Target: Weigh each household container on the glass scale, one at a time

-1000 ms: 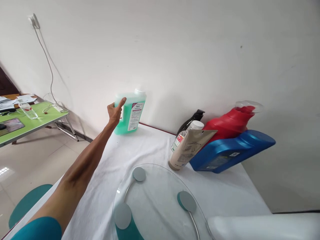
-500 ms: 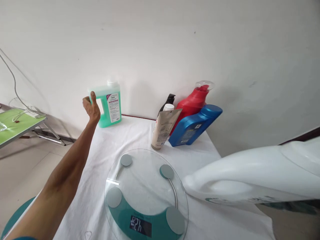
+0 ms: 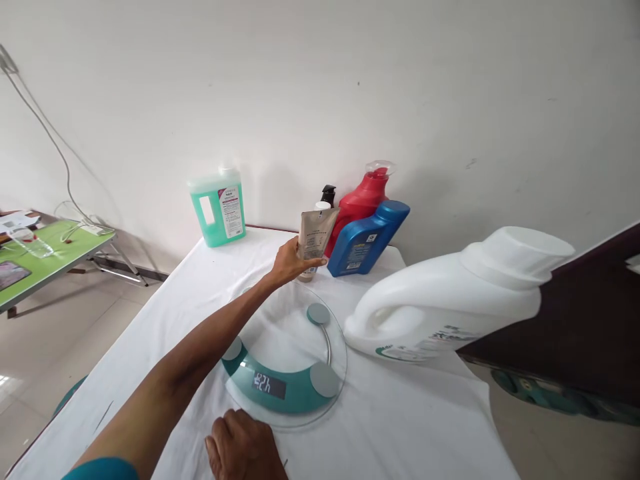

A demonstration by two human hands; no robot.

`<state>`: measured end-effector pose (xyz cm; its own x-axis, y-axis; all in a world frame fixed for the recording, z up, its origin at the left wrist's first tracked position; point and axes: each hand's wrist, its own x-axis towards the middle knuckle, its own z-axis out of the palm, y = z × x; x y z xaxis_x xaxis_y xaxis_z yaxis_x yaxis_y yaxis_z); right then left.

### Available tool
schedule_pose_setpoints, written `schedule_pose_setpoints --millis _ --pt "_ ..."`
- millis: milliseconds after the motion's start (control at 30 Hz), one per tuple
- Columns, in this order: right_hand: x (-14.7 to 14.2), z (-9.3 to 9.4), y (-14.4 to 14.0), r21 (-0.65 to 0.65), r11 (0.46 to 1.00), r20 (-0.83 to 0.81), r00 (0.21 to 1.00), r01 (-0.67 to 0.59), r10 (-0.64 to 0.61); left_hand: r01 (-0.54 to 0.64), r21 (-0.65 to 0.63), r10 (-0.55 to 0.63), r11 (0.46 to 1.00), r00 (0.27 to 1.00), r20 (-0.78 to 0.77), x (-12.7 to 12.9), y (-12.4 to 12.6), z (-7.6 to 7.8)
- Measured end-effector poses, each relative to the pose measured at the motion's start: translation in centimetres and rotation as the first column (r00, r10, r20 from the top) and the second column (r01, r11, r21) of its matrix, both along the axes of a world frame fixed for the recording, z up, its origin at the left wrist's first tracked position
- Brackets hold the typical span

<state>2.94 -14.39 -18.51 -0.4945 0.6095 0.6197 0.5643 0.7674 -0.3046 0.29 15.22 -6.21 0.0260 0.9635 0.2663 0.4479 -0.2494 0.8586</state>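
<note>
My left hand (image 3: pixel 293 261) is closed around the beige squeeze tube (image 3: pixel 317 230), its thumb across the tube's lower front. The tube stands upright, with its flat crimped end up. Loosely curled into a fist, my right hand (image 3: pixel 245 445) rests on the white cloth by the front edge of the round glass scale (image 3: pixel 280 380); nothing shows in it. My left forearm crosses over the scale's left side, hiding part of it. Digits are lit on the scale's display (image 3: pixel 269 385).
Behind the tube lean a blue bottle (image 3: pixel 367 240), a red bottle (image 3: pixel 357 203) and a black pump bottle (image 3: pixel 329 194). A green-liquid jug (image 3: pixel 220 210) stands by the wall. On the right a big white detergent bottle (image 3: pixel 440 300) tilts. A green folding table (image 3: pixel 65 247) is at left.
My left hand has moved right from beside the green jug and taken hold of the beige tube. My right hand has come into view at the bottom. The view has shifted.
</note>
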Motion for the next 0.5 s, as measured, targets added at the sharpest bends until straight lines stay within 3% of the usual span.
schedule_pose_setpoints --millis 167,333,500 --pt "1.2 1.9 0.0 -0.108 0.989 0.064 0.992 -0.104 0.111 -0.109 -0.067 0.109 0.992 0.994 -0.013 0.7 0.6 -1.1" --pt "1.0 1.7 0.1 -0.135 0.985 0.121 0.985 -0.106 0.123 -0.163 -0.058 0.163 0.985 0.987 -0.011 1.0 0.2 -1.6" --pt "1.0 1.4 0.1 -0.124 0.986 0.147 0.981 -0.110 0.127 -0.182 -0.042 0.187 0.982 0.971 0.152 -1.0 -1.2 -1.0"
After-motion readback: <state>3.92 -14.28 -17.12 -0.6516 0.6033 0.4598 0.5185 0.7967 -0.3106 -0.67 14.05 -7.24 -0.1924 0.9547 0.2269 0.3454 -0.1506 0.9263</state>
